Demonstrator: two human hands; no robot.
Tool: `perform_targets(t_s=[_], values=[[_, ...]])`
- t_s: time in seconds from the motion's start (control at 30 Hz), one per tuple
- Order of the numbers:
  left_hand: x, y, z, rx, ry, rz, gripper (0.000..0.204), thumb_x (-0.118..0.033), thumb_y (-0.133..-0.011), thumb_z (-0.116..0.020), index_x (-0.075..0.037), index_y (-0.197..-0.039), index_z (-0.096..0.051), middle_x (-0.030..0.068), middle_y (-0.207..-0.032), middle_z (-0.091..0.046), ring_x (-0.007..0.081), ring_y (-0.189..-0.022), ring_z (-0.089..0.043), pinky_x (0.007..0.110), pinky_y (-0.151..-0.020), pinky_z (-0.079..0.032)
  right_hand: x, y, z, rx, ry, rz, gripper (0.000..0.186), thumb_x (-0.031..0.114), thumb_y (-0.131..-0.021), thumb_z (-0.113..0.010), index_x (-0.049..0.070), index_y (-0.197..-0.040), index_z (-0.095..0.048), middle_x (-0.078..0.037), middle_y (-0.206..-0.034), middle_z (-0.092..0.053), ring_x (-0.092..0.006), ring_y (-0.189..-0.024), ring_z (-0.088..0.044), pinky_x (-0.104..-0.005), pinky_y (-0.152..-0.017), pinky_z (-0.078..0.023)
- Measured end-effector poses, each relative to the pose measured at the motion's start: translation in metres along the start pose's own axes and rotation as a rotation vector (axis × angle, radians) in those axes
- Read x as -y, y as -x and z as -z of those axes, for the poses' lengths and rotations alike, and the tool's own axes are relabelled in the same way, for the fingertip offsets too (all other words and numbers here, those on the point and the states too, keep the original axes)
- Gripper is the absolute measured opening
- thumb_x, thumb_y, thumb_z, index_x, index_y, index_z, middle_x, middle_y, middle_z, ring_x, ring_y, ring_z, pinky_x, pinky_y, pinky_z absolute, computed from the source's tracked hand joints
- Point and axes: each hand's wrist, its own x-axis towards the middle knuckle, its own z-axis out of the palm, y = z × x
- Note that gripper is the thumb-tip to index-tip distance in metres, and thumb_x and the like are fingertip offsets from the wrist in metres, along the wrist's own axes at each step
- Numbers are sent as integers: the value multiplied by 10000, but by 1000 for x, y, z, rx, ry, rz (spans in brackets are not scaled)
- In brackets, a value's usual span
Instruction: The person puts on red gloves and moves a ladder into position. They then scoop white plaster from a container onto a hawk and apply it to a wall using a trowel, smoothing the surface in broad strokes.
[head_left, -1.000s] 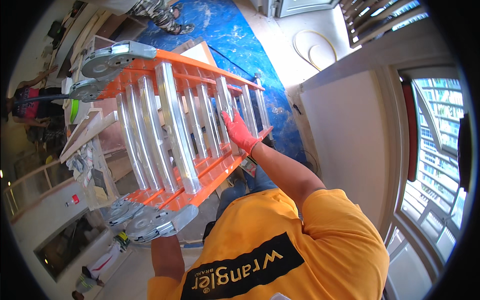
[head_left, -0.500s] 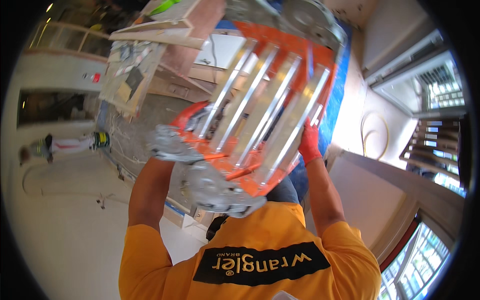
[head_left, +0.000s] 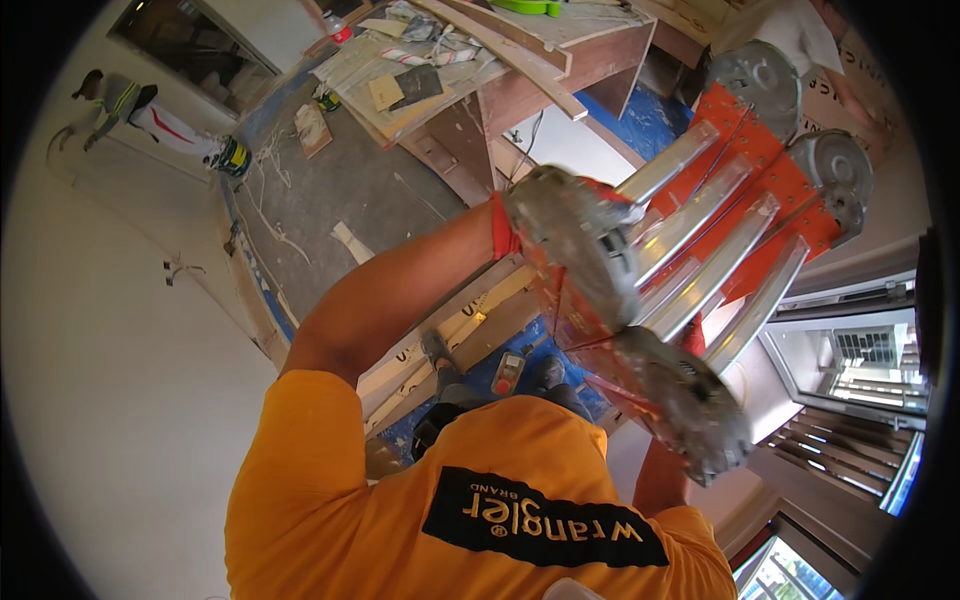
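I hold up a folded multi-position ladder [head_left: 676,290] with orange-red side rails, silver rungs and big round grey hinges. It tilts away to the upper right, in front of my chest. My left hand [head_left: 505,230], in a red glove, is at the left side of the near hinge; the hinge hides most of its fingers. Beneath the rungs my right hand [head_left: 693,336], also red-gloved, grips the ladder on its right side. Rungs and rails cover part of that hand, and the near right hinge hides some of the forearm.
A wooden workbench [head_left: 470,90] with scraps and boards stands ahead, a green tray [head_left: 528,6] on it. Another person [head_left: 155,120] stands far left; someone's arm [head_left: 850,98] shows beyond the ladder. Between my feet on blue sheeting lies a grey-and-red object [head_left: 508,373]. Windows [head_left: 870,350] are at right.
The ladder has swung from the middle to the right and tilted more, its far end now pointing upper right. My left arm has reached across with it, and the view has turned.
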Motion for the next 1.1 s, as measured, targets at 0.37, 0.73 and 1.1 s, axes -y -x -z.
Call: perform_targets(t_s=[0.37, 0.73, 1.1], values=[[-109, 109, -28, -110, -58, -14, 630, -347, -905, -638, -68, -1446, -479, 178, -1375, -525, 277, -1238, -533, 389, -1045, -432, 59, 91, -43, 48, 67, 200, 371, 383, -1037, -472, 147, -1302, -578, -14, -856, -631, -157, -710, -608, -350, -612, -500], [-181, 271, 2, -293, -1034, -347, 732, -304, -806, -649, -111, -1484, -451, 242, -1227, -554, 390, -1062, -582, 425, -933, -445, -49, 139, -207, 229, -14, 98, 385, 386, -1043, -452, 134, -1309, -572, -51, -998, -655, -196, -861, -639, -379, -750, -532], [-195, 405, 82, -335, -539, -81, 522, -149, -959, -567, -163, -1470, -463, 231, -1466, -422, 382, -1277, -498, 404, -1124, -362, -216, 147, -335, 491, -261, -240, 422, 399, -1044, -433, 114, -1327, -562, -106, -1239, -626, -256, -1129, -601, -417, -985, -493]])
